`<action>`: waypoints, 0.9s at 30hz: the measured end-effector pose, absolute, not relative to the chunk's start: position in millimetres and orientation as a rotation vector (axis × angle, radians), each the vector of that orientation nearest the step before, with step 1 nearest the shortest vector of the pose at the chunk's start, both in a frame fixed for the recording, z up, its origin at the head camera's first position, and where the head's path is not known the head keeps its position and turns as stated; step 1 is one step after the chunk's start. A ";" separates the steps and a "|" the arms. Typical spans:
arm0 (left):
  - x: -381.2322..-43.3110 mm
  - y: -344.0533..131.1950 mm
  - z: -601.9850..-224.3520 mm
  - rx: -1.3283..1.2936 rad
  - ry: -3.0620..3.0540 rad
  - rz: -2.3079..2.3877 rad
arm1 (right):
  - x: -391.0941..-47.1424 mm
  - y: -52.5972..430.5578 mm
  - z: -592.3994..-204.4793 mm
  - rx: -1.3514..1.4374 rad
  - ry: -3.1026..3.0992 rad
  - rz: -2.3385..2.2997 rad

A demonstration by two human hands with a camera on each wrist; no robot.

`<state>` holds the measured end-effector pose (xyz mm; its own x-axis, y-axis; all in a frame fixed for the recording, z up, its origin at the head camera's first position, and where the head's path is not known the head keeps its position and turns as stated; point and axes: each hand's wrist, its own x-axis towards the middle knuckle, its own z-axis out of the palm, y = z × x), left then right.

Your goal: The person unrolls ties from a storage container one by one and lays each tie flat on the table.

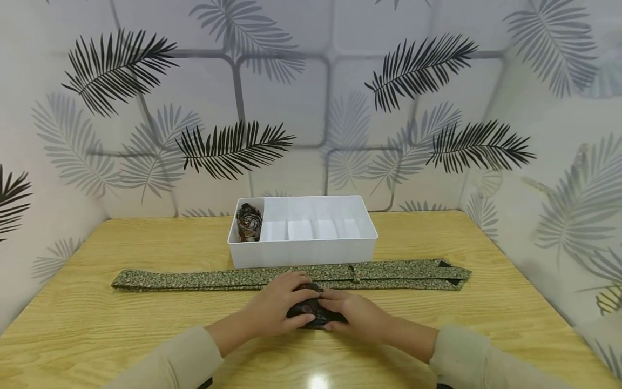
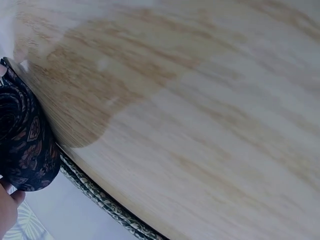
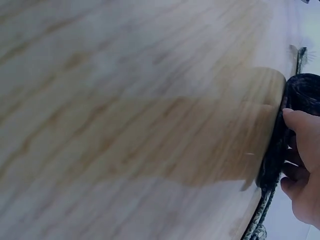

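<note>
A dark necktie [image 1: 307, 309] with a small reddish motif is partly rolled up on the table. My left hand [image 1: 281, 306] holds the roll from its left side, thumb on the near side and fingers over the far side. On the right, my right hand [image 1: 358, 317] pinches the tie with thumb and fingers. The spiral of the roll [image 2: 31, 145] shows in the left wrist view. In the right wrist view a short flat stretch of the tie [image 3: 272, 162] runs out from the roll, under the right fingers.
Just beyond the hands, a green patterned necktie [image 1: 194, 279] lies folded lengthwise across the wooden table [image 1: 160, 329], its pointed ends to the right. Behind it stands a white divided box [image 1: 303, 254]. A rolled brown-and-black patterned tie [image 1: 249, 222] sits in its leftmost compartment.
</note>
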<state>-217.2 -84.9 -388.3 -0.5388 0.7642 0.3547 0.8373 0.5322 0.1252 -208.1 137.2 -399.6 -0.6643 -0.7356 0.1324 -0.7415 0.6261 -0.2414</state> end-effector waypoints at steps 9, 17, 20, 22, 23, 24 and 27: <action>-216.0 -92.9 -388.9 -1.334 -2.540 -0.426 | -207.0 132.7 -399.6 1.332 -2.851 0.365; -218.7 -97.9 -388.6 -1.332 -2.502 -0.340 | -207.7 131.3 -398.6 1.343 -2.905 0.368; -219.0 -100.5 -388.1 -1.308 -2.522 -0.327 | -208.9 131.5 -398.6 1.349 -2.898 0.386; -218.8 -102.0 -387.6 -1.291 -2.535 -0.336 | -209.9 131.7 -398.5 1.353 -2.892 0.397; -218.6 -102.8 -387.5 -1.284 -2.538 -0.351 | -210.3 132.0 -398.7 1.357 -2.889 0.401; -218.2 -103.7 -387.6 -1.276 -2.546 -0.357 | -210.7 132.2 -398.9 1.360 -2.886 0.404; -216.2 -106.8 -388.1 -1.258 -2.575 -0.372 | -210.3 132.9 -399.7 1.381 -2.881 0.403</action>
<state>-216.2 -106.8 -388.1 -0.5957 0.7313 0.3322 0.7955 0.5945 0.1177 -210.3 132.9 -399.7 -0.6296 -0.7761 0.0366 -0.7564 0.6014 -0.2571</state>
